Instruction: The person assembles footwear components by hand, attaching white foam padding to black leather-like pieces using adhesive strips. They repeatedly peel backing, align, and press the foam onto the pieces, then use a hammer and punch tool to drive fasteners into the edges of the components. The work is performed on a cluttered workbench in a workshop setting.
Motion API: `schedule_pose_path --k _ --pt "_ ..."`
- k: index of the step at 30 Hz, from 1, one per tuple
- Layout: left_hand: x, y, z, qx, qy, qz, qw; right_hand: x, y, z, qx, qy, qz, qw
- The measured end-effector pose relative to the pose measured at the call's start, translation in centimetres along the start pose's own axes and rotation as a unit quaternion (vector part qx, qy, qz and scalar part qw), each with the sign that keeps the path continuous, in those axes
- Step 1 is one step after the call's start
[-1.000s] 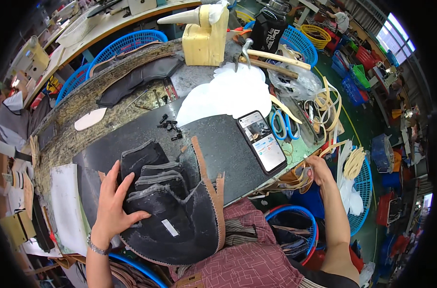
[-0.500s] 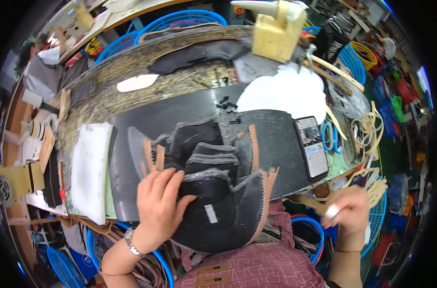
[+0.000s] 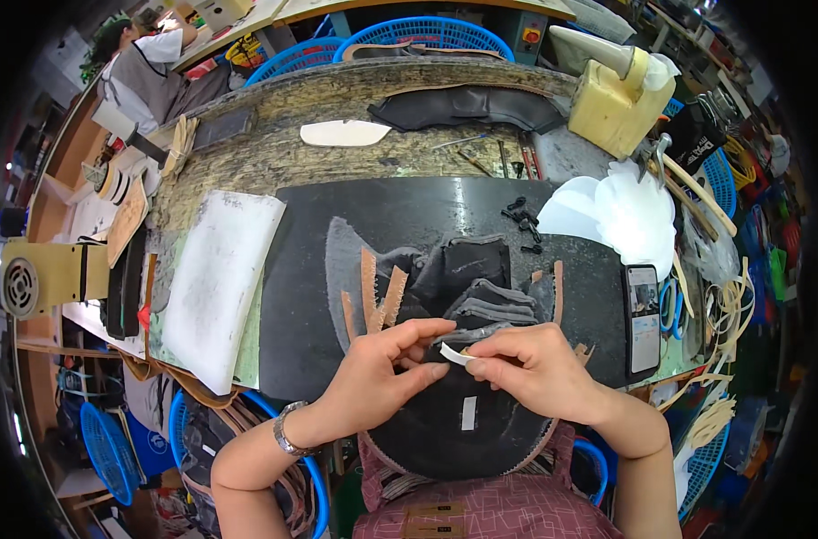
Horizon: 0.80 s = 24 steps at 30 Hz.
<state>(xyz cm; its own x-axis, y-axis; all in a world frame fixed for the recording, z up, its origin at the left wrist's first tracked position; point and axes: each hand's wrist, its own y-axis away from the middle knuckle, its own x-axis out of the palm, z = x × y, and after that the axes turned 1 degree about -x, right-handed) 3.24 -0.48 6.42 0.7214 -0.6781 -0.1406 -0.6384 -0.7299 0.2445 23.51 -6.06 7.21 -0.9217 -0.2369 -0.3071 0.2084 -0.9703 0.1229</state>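
My right hand [image 3: 539, 370] pinches a short white strip [image 3: 455, 354] between thumb and fingers, close to the top edge of a black leather piece [image 3: 427, 440]. My left hand [image 3: 382, 373] is closed on that edge, its thumb and forefinger near the strip's free end. A small white rectangular patch [image 3: 468, 413] lies on the leather below my hands. The piece rests partly over my lap, with a tan zigzag-cut trim along its side. Beyond my fingers are folded black layers with grey edges [image 3: 494, 304] and tan zigzag strips [image 3: 369, 283].
Under the work lies a black mat [image 3: 301, 296]. A white slab [image 3: 220, 287] is on the left; a phone [image 3: 642, 319] and blue-handled scissors [image 3: 671, 305] are on the right. Small black bits [image 3: 523, 220], white rounded sheets [image 3: 638, 220] and a hammer [image 3: 660, 148] lie farther back.
My right hand has come in from the right with the white strip, up to my left hand at the leather's edge. The whole view has swung, so the bench appears farther right.
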Motion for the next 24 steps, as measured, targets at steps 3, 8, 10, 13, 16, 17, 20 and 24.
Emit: schedule_pose_path --k 3,8,10,13,16,17,20,24 --pt "0.2 0.0 -0.5 0.026 -0.022 -0.021 0.999 0.0 0.0 0.5 0.060 -0.045 -0.008 0.997" --pt "0.5 -0.6 -0.6 0.067 -0.153 -0.097 0.981 -1.3 1.2 1.8 0.101 0.010 0.006 0.995" --pt "0.5 -0.5 -0.5 0.055 -0.115 -0.098 0.987 -2.1 3.3 0.4 0.097 0.024 -0.035 0.994" --pt "1.0 -1.1 -0.9 0.042 -0.060 -0.087 0.994 -2.5 4.0 -0.8 0.095 0.053 -0.084 0.991" --pt "1.3 -2.3 -2.5 0.103 -0.159 -0.051 0.981 -2.8 4.4 -0.7 0.078 0.094 -0.115 0.986" --pt "1.3 -2.6 -2.5 0.138 -0.205 -0.037 0.968 -3.0 4.6 -0.5 0.057 0.118 -0.119 0.984" --pt "1.4 -2.9 -2.1 0.174 -0.263 -0.030 0.949 -4.1 6.0 -0.2 0.026 0.154 -0.160 0.975" --pt "2.1 -3.3 -2.2 0.236 -0.343 -0.040 0.908 -5.2 6.6 -1.2 0.020 0.193 -0.221 0.956"
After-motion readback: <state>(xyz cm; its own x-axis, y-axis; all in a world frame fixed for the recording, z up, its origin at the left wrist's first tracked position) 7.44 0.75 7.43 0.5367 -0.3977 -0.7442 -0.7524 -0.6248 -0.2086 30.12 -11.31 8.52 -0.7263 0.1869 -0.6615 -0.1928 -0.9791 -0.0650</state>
